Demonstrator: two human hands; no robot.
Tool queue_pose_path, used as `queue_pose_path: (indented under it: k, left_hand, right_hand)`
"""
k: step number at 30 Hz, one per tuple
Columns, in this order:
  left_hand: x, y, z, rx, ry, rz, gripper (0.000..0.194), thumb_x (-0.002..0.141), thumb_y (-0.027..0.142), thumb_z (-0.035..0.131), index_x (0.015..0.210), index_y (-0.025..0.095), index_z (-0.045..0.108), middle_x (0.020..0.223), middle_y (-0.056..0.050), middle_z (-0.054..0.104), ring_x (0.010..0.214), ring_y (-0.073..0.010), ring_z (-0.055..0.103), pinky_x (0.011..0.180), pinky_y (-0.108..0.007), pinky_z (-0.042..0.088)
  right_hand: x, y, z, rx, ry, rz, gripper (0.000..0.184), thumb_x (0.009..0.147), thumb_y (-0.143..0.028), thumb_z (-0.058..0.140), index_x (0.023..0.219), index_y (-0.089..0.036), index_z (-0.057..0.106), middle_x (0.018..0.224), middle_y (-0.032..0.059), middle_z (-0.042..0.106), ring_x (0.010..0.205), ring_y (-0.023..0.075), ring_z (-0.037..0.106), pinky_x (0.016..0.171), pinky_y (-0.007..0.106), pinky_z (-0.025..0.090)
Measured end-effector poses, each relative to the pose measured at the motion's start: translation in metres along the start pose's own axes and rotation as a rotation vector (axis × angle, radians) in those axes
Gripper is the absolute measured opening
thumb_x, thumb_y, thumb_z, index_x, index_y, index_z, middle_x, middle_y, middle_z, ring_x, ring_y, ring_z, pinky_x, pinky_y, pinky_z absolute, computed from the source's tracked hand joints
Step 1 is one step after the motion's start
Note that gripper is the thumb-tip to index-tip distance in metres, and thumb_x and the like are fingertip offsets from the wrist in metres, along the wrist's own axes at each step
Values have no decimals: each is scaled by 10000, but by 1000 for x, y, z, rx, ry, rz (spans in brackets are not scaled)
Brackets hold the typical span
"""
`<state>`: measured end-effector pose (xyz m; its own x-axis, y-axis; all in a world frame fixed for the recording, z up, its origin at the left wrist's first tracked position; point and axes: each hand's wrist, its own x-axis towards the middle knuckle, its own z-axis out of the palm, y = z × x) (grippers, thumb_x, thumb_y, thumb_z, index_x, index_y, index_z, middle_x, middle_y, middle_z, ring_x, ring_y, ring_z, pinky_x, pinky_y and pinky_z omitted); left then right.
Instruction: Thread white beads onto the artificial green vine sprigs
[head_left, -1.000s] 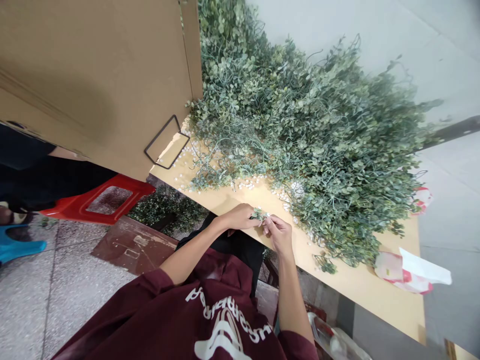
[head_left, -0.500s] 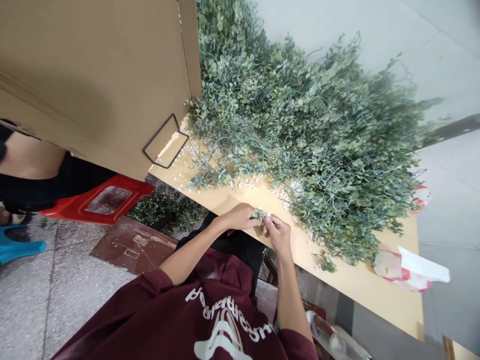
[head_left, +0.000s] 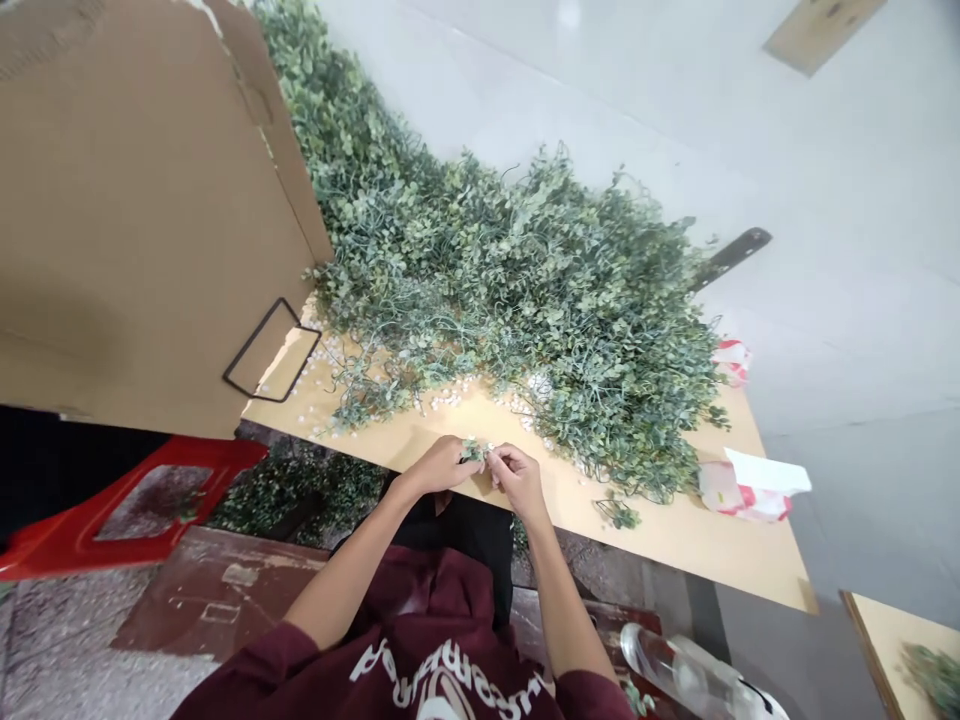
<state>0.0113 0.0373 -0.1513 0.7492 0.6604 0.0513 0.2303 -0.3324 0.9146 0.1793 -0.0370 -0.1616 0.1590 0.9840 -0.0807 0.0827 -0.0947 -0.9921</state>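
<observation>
The left hand (head_left: 442, 465) and right hand (head_left: 517, 480) pinch a small green leafy sprig (head_left: 472, 450) together, and this fiddly picking needs a gentle touch.

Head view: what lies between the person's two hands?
In the head view, a small green leafy sprig lies there, with white beads beside it, pinched between the left hand and right hand.
</observation>
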Motion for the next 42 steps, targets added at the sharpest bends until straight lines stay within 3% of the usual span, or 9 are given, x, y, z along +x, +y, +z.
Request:
queue_pose_path:
  k: [7,12,15,17,20,22,29,37,42]
  left_hand:
    - [-14,10,5,-8,45,-31,172,820,196,481,726,167,622,755,-23,669,751,-170,612,756,-247,428]
    - [-84,3,14,-201,46,-178,233,879,312,477,728,186,602,749,-18,620,741,-171,572,761,-275,443]
    - [-138,-25,20,-433,17,-349,345,854,487,518,726,187,630,658,-10,565,625,-157,515,626,-269,428]
    - [-165,-51,24,-585,150,-468,400,782,571,587,779,177,654,662,-25,578,605,-164,521,566,-265,420]
    - [-186,-88,27,-660,512,-598,604,709,587,654,1179,212,597,1115,-96,649,898,-241,630,729,-308,507]
    - [-191,-110,25,-595,591,-684,715,752,593,594,1362,250,448,1377,-112,517,1196,-296,552,911,-374,498]
    - [-185,-172,6,12,753,-654,654,863,524,406,1385,132,408,1514,-160,347,1447,-292,253,1196,-468,177]
    - [-199,-181,-16,107,757,-613,459,811,454,439,1134,184,622,1170,-114,673,1162,-295,604,1023,-431,472]
    - [-205,-173,-17,22,834,-677,496,803,409,444,1201,143,575,1152,-129,633,746,-203,684,607,-306,592]
  right_hand:
    - [-13,-17,-10,-154,-155,-151,240,893,-387,602,971,-203,735,833,48,644,662,148,581,605,261,476]
    - [-27,-43,-54,-300,-196,-159,257,899,-364,600,1077,-224,721,907,67,683,734,174,620,663,285,507]
    - [-27,-60,-100,-359,-10,-200,241,908,-379,572,992,-219,731,811,57,687,611,161,591,599,296,508]
    - [-18,-72,-133,-442,193,-246,280,914,-411,540,1003,-216,721,730,47,656,561,164,555,529,292,483]
    - [5,-89,-173,-744,471,-324,366,924,-406,491,1199,-210,633,890,82,651,591,167,547,557,308,484]
    - [22,-98,-191,-1046,569,-327,405,933,-349,462,1301,-206,554,1111,133,609,717,194,595,650,331,494]
    - [61,-129,-208,-1646,424,-60,348,957,-320,448,1283,-225,522,1109,127,635,818,243,644,566,277,401]
    - [83,-206,-227,-1455,462,-115,143,887,-241,526,939,-188,648,876,88,712,801,249,640,617,293,391]
    - [83,-251,-232,-782,723,-452,95,827,-240,628,882,-162,635,754,64,660,687,191,618,682,323,456]
